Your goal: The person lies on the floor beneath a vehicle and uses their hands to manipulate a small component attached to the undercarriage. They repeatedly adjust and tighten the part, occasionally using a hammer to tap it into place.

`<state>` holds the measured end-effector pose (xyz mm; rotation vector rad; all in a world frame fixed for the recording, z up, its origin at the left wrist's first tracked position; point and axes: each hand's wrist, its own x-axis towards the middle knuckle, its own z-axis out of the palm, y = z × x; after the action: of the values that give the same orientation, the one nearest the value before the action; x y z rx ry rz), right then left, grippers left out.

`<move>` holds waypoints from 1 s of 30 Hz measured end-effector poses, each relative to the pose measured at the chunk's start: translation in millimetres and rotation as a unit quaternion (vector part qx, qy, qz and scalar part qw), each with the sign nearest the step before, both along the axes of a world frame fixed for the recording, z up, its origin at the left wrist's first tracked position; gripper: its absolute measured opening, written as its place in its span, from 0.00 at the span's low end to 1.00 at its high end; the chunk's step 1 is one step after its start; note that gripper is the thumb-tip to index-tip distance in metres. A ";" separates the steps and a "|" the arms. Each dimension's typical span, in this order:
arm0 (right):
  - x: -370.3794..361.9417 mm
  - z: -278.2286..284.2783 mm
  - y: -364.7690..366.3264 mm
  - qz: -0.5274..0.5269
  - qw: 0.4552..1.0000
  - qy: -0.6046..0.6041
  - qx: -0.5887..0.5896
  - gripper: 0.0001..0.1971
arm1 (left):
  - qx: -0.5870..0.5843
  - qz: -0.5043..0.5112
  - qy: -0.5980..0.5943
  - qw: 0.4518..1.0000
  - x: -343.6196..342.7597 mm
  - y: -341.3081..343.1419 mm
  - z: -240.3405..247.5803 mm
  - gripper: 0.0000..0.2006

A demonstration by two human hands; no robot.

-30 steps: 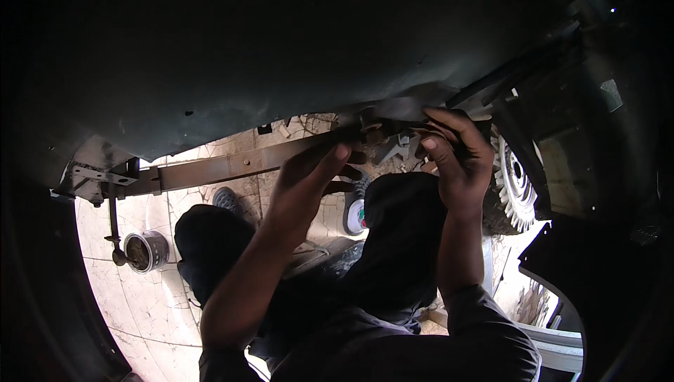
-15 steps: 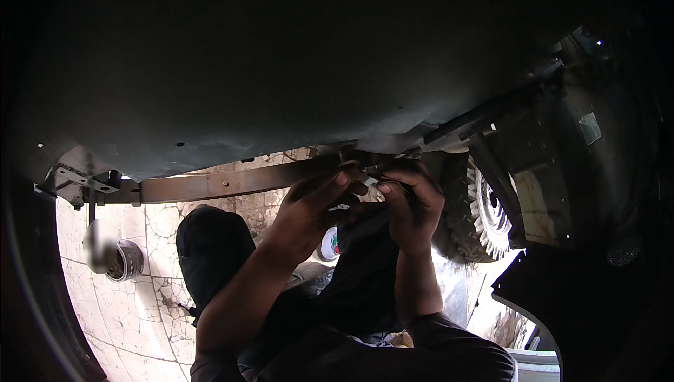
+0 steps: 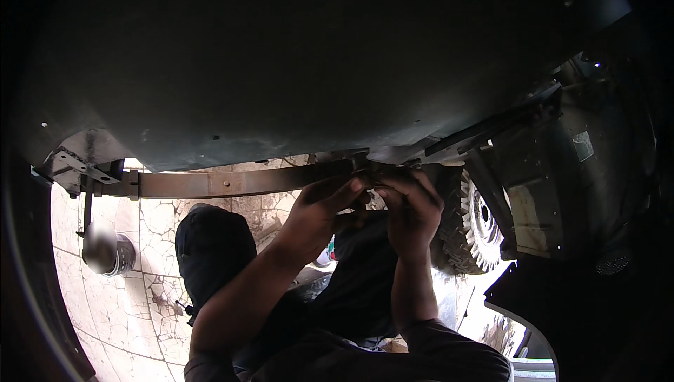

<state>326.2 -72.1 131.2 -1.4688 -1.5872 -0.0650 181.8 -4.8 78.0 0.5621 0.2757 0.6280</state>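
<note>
Both of my hands are raised close together at the right end of a long, flat, rusty leaf spring (image 3: 246, 182) under a vehicle's dark underside (image 3: 281, 94). My left hand (image 3: 314, 210) has its thumb and fingers pinched together just below the spring. Beside it, my right hand (image 3: 413, 208) is curled too, thumb against fingers. The fingertips of the two hands nearly meet. Whatever small thing lies between them is in shadow and too small to name. At the left, a bracket (image 3: 83, 166) sits by the spring's other end.
A treaded tyre (image 3: 455, 231) stands right of my hands. Dark body panels (image 3: 537, 217) close in on the right. At the lower left, a round can (image 3: 126, 254) stands on the cracked tile floor (image 3: 158, 277). My bent knee (image 3: 214, 248) is below the spring.
Both hands stay pinched at the same spot, with slight finger movement. A pale bit seen earlier between the fingertips no longer shows. The view has shifted slightly.
</note>
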 end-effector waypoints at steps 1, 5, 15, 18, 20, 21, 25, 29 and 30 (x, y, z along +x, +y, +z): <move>0.4 -1.7 0.1 0.003 1.000 -0.006 0.012 0.10 | 0.004 0.002 0.012 1.000 -0.2 0.0 1.3 0.18; 4.5 -2.8 4.1 -0.010 1.000 -0.020 0.000 0.10 | 0.018 0.000 0.057 0.998 -3.2 2.7 5.6 0.19; 10.3 -1.3 2.2 0.044 0.998 -0.038 0.023 0.10 | 0.082 0.011 0.062 0.995 -4.1 7.6 3.8 0.20; 9.7 1.2 4.4 0.034 0.999 -0.037 -0.004 0.10 | 0.070 0.006 0.048 0.996 -4.8 9.8 0.2 0.19; 8.0 -3.7 3.4 0.038 0.998 -0.046 0.030 0.10 | 0.058 -0.003 0.040 0.998 -3.6 9.2 -2.5 0.19; 7.7 -5.6 4.3 0.043 0.997 -0.051 0.048 0.10 | 0.053 -0.005 0.036 0.998 -3.7 10.0 -3.2 0.18; 8.4 -7.8 -1.5 0.036 0.997 -0.056 0.048 0.09 | 0.061 0.004 0.044 0.997 -2.0 7.3 -2.5 0.19; 7.8 2.8 3.6 0.023 0.998 -0.064 0.007 0.11 | 0.040 -0.010 0.036 0.999 -3.2 7.7 -2.1 0.20; 5.2 2.4 4.3 0.033 0.997 -0.062 0.016 0.11 | 0.041 -0.007 0.028 0.999 -4.6 9.7 -2.8 0.20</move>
<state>331.4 -67.8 133.6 -1.4102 -1.7259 -0.1444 177.2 4.8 75.3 0.6601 0.2997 0.6119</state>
